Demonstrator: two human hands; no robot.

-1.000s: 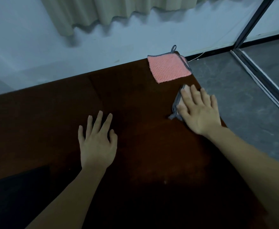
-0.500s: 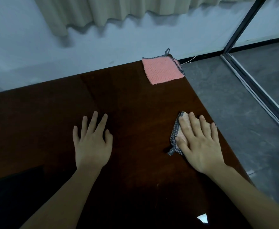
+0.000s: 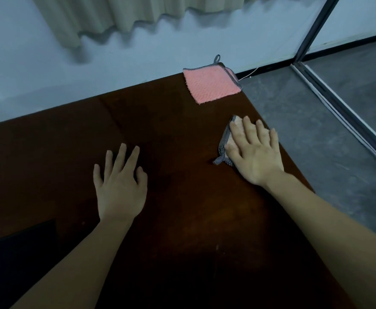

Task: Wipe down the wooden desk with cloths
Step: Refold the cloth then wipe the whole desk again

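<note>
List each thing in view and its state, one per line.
Left hand: flat on desk, holding nothing.
Right hand: fingers straight, pressing cloth.
Grey-edged cloth: bunched under right hand.
Pink cloth: flat at far corner, untouched.
Desk: dark wood.

Desk: dark brown wood, smooth, faint sheen. Pink cloth: waffle-textured fabric, grey stitched edging and loop. Second cloth: fabric, grey-edged. Floor: grey, matt, mottled. Curtain: beige pleated fabric.
</note>
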